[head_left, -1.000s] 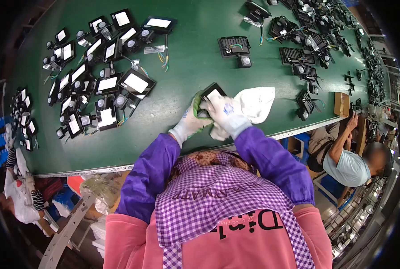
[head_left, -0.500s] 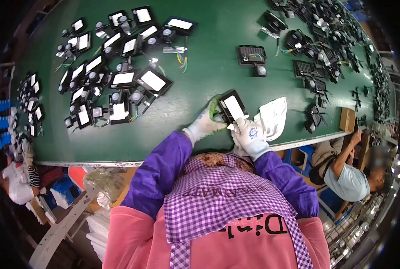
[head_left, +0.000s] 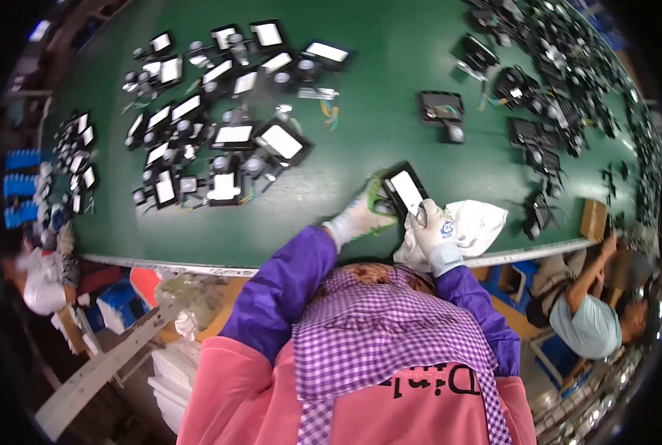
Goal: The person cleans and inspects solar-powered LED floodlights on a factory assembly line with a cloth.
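Note:
Gloved in white and green, my left hand (head_left: pixel 366 212) grips the left side of a black lamp (head_left: pixel 405 188) with a pale rectangular face. My right hand (head_left: pixel 436 228), in a white glove with a blue print, has its fingers closed at the lamp's lower right corner; whether a cloth is also in them is hidden. A white cloth (head_left: pixel 481 225) lies on the green table (head_left: pixel 346 159), beside and partly under my right hand. The lamp is tilted, its pale face turned up.
Many black lamps with pale faces (head_left: pixel 283 141) lie at left. One lamp lies face down (head_left: pixel 441 107) beyond my hands, and more lamps (head_left: pixel 535 133) are heaped at right. A cardboard box (head_left: pixel 593 219) stands near the right edge. People sit at right (head_left: pixel 587 326) and left (head_left: pixel 43 282).
The whole view has shifted, so the table and lamps appear further right and lower. My right hand has moved slightly along the lamp's lower edge; my left hand keeps its grip.

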Demonstrator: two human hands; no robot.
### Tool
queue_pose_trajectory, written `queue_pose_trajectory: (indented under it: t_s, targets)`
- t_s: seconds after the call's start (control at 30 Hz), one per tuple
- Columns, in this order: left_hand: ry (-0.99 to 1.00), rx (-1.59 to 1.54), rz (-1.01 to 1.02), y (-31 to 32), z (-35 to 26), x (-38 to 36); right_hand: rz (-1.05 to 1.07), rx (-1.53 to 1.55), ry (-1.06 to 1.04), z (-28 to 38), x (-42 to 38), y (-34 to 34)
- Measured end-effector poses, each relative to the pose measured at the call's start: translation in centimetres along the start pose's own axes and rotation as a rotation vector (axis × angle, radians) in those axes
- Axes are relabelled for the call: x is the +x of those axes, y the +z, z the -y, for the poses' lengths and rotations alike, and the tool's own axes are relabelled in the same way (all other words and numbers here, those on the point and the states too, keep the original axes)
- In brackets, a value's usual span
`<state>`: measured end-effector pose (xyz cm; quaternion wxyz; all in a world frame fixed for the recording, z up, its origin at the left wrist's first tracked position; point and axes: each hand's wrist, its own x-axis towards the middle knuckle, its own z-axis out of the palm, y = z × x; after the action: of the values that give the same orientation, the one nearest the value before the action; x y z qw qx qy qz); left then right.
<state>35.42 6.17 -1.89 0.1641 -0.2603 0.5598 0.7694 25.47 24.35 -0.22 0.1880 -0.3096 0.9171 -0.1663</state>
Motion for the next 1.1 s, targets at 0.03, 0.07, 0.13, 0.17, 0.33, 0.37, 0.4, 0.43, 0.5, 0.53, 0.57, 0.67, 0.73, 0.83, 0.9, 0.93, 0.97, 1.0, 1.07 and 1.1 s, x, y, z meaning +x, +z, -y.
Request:
queue_pose_trajectory:
  t_s: [0.03, 0.07, 0.13, 0.17, 0.33, 0.37, 0.4, 0.43, 0.5, 0.53, 0.57, 0.67, 0.73, 0.83, 0.9, 0.93, 0.97, 1.0, 1.07, 1.1]
  targets:
    - [0.045, 0.017, -0.011, 0.0, 0.2, 0.2, 0.027, -0.021, -0.022, 0.8, 1.2, 0.3]
    - [0.086, 0.034, -0.013, 0.0, 0.9, 0.7, 0.054, -0.045, -0.036, 1.6, 2.3, 0.3]
    - [0.230, 0.054, 0.030, -0.2, 2.0, 1.7, 0.051, -0.110, -0.048, 3.7, 4.9, 0.0]
    - [0.319, 0.120, -0.015, 0.0, 2.6, 2.4, 0.062, -0.117, -0.050, 4.5, 6.3, -0.3]
    - [0.263, 0.606, -0.420, 1.4, -4.3, -2.5, -0.212, 0.372, 0.142, 2.8, 7.9, -1.7]
    - [0.277, 0.718, -0.535, 1.2, -4.5, -3.2, -0.274, 0.351, 0.202, 1.7, 7.5, -1.4]
    - [0.289, 0.832, -0.647, 0.8, -4.4, -3.8, -0.177, 0.477, 0.283, 1.5, 6.8, -2.4]
    - [0.422, 1.060, -0.804, 0.2, -4.0, -4.7, -0.144, 0.406, 0.347, 0.7, 6.4, -2.4]
    - [0.394, 1.253, -0.693, -2.0, -3.3, -4.3, -0.151, 0.378, 0.375, -0.4, 5.4, -1.2]
    - [0.297, 1.306, -0.577, -2.9, -3.8, -4.1, -0.192, 0.421, 0.339, -0.8, 4.8, 0.1]
    - [0.301, 1.289, -0.605, -2.8, -4.0, -4.6, -0.230, 0.459, 0.297, -1.4, 4.9, 0.9]
    - [0.344, 1.276, -0.627, -1.9, -5.7, -7.2, -0.156, 0.489, 0.327, -3.4, 4.8, 1.8]
    - [0.416, 1.292, -0.659, -1.9, -5.7, -7.5, -0.170, 0.468, 0.353, -2.0, 4.0, 1.0]
    - [0.192, 1.253, -0.497, -3.2, -3.6, -5.8, -0.226, 0.438, 0.349, -1.8, 4.3, 1.1]
    - [0.192, 1.027, -0.443, -4.9, -2.5, -5.3, -0.116, 0.419, 0.423, -0.9, 3.9, -0.5]
    - [0.200, 0.881, -0.454, -5.3, -2.0, -4.8, -0.044, 0.405, 0.446, -0.4, 3.7, -1.3]
    - [0.213, 0.821, -0.456, -5.6, -2.0, -4.2, -0.080, 0.348, 0.408, -1.1, 3.9, -0.5]
    - [0.222, 0.761, -0.457, -5.6, -2.5, -4.1, -0.110, 0.367, 0.389, -1.3, 3.9, -0.2]
    - [0.218, 0.732, -0.455, -5.9, -2.1, -3.6, -0.167, 0.400, 0.348, -1.3, 3.8, 0.1]
    - [0.216, 0.717, -0.452, -5.8, -2.3, -3.5, -0.165, 0.368, 0.354, -1.2, 3.8, 0.0]
